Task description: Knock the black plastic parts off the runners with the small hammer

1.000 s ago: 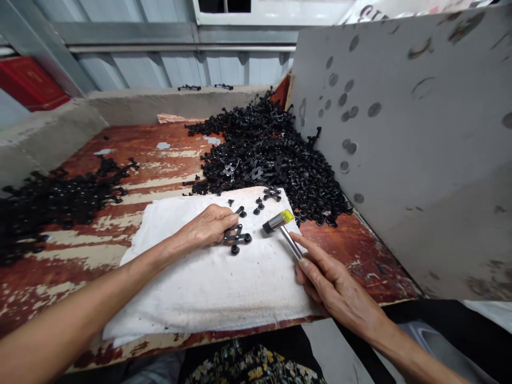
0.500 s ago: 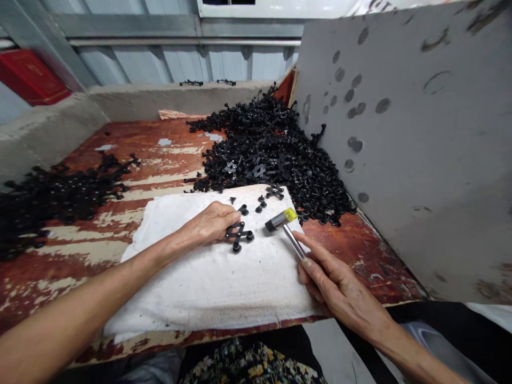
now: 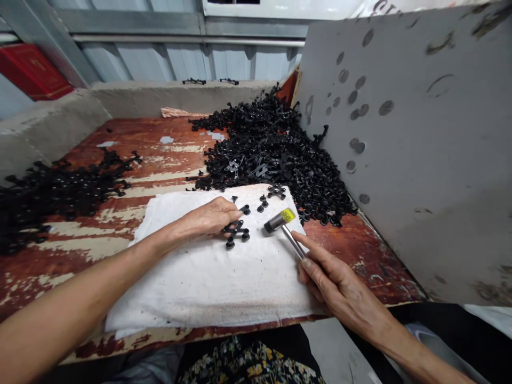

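Observation:
My left hand [image 3: 208,217] rests knuckles-up on a white towel [image 3: 208,266], fingers curled and pinching a black cross-shaped plastic part [image 3: 236,232] against the cloth. My right hand [image 3: 334,282] grips the metal handle of a small hammer [image 3: 282,223] with a yellow and black head. The hammer head hovers just right of the held part. A few loose black pieces [image 3: 262,202] lie on the towel beyond it.
A big heap of black parts [image 3: 276,154] sits behind the towel against a grey spotted board [image 3: 420,149]. A second black pile [image 3: 60,192] lies at the left on the worn red table [image 3: 160,154]. Concrete ledge at the back.
The black part under my left fingers has turned and shifted slightly left. The hammer head stays close beside it, nearly unchanged. The view has drifted a little.

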Demonstrator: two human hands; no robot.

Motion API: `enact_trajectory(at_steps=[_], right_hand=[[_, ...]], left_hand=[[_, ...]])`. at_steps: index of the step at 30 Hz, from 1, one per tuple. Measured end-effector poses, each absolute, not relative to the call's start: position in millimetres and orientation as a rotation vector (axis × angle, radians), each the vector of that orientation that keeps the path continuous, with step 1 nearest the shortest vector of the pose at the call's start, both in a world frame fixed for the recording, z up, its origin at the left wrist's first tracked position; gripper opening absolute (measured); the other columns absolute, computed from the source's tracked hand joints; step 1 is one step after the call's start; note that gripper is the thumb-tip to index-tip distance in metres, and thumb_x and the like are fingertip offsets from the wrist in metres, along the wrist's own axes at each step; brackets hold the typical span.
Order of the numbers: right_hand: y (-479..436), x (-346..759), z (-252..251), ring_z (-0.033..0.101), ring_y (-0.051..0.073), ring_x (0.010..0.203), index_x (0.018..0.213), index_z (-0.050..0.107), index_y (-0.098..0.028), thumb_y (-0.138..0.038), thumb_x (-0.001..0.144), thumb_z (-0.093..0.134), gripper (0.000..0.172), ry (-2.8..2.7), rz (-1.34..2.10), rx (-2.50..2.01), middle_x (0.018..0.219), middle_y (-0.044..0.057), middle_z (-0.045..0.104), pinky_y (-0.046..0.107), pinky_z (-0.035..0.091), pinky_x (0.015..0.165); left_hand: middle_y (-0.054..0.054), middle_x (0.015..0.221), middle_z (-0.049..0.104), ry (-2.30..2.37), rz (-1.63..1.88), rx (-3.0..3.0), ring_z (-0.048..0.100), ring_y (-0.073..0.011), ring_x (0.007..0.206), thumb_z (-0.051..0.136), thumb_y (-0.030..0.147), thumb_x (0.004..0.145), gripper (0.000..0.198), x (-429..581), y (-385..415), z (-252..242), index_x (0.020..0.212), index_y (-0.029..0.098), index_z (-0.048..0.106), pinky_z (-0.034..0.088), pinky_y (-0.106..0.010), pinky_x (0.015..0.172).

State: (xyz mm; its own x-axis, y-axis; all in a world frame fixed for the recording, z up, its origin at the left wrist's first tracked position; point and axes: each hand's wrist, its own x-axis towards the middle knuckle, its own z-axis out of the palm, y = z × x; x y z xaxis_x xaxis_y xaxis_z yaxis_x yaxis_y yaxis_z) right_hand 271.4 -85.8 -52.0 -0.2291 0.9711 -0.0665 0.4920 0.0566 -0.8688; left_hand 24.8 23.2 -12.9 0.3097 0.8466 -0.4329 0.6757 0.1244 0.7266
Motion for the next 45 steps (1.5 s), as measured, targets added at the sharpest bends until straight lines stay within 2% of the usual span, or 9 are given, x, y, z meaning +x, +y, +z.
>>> enact_trajectory(at_steps=[7,13,17,22,26,31,36,41,45], right_hand=[[-51.6,255.8,-39.7,0.063,0.022,0.113,0.147,0.042,-0.019,-0.013,0.093,0.037,0.054,-2.129,0.594,-1.142,0.138,0.012,0.059,0.042,0.051,0.099],[-30.6,241.3,-43.1,0.069,0.022,0.096,0.153,0.030,-0.024,-0.005,0.090,0.038,0.067,-2.209,0.366,-1.030,0.122,0.012,0.068,0.040,0.058,0.086],[-30.6,239.6,-41.9,0.070,0.023,0.085,0.150,0.036,-0.017,-0.004,0.088,0.037,0.063,-2.284,0.346,-1.055,0.108,0.015,0.072,0.042,0.060,0.078],[-31.8,238.4,-33.4,0.065,0.024,0.109,0.153,0.029,-0.018,-0.004,0.092,0.037,0.063,-2.177,0.239,-0.984,0.131,0.018,0.063,0.038,0.058,0.083],[-29.4,239.7,-38.5,0.070,0.022,0.096,0.151,0.034,-0.021,-0.004,0.090,0.037,0.064,-2.302,0.309,-1.046,0.118,0.014,0.070,0.040,0.059,0.081],[-32.3,239.4,-38.0,0.066,0.021,0.106,0.153,0.029,-0.022,-0.005,0.091,0.038,0.065,-2.156,0.296,-1.029,0.131,0.014,0.063,0.039,0.056,0.089],[-32.9,240.2,-36.3,0.067,0.023,0.102,0.151,0.035,-0.019,-0.006,0.089,0.037,0.063,-2.261,0.424,-1.101,0.120,0.014,0.068,0.042,0.055,0.090],[-34.4,239.6,-43.3,0.069,0.022,0.083,0.150,0.037,-0.017,-0.008,0.088,0.035,0.062,-2.275,0.412,-1.183,0.105,0.015,0.072,0.042,0.057,0.078],[-34.1,239.3,-45.5,0.066,0.024,0.100,0.149,0.038,-0.019,-0.008,0.087,0.036,0.063,-2.209,0.455,-1.138,0.121,0.015,0.068,0.044,0.054,0.088]], left_hand=[[0.003,0.041,0.046,1.441,0.102,1.708,0.032,-0.0068,0.032,0.052,0.030,0.079,0.033,22.9,32.7,-8.6,0.049,0.018,0.047,0.020,-0.022,0.034],[0.002,0.044,0.047,1.435,0.105,1.793,0.038,-0.0083,0.037,0.050,0.026,0.080,0.032,22.5,34.3,-5.7,0.049,0.017,0.047,0.025,-0.022,0.038],[0.002,0.043,0.044,1.434,0.098,1.773,0.036,-0.0089,0.037,0.052,0.025,0.077,0.031,22.2,33.2,-0.8,0.047,0.018,0.045,0.024,-0.023,0.039],[0.003,0.042,0.041,1.371,0.118,1.793,0.034,-0.0087,0.039,0.054,0.028,0.075,0.033,18.7,35.0,-1.3,0.045,0.019,0.041,0.023,-0.023,0.040],[0.002,0.044,0.046,1.354,0.112,1.759,0.036,-0.0090,0.038,0.056,0.031,0.075,0.031,14.4,37.5,-9.3,0.049,0.018,0.047,0.023,-0.023,0.039],[0.002,0.042,0.047,1.358,0.096,1.710,0.033,-0.0079,0.035,0.055,0.031,0.076,0.031,13.0,37.8,-12.5,0.049,0.018,0.048,0.020,-0.022,0.036],[0.002,0.041,0.046,1.375,0.165,1.695,0.033,-0.0080,0.034,0.059,0.032,0.074,0.034,14.7,34.9,-12.1,0.046,0.018,0.048,0.022,-0.023,0.036],[0.001,0.042,0.048,1.359,0.213,1.681,0.035,-0.0088,0.036,0.061,0.035,0.074,0.033,12.1,36.5,-20.2,0.047,0.018,0.050,0.022,-0.023,0.038],[0.001,0.044,0.049,1.343,0.230,1.702,0.036,-0.0091,0.039,0.060,0.038,0.076,0.035,8.3,38.8,-26.2,0.049,0.019,0.050,0.023,-0.023,0.040]])
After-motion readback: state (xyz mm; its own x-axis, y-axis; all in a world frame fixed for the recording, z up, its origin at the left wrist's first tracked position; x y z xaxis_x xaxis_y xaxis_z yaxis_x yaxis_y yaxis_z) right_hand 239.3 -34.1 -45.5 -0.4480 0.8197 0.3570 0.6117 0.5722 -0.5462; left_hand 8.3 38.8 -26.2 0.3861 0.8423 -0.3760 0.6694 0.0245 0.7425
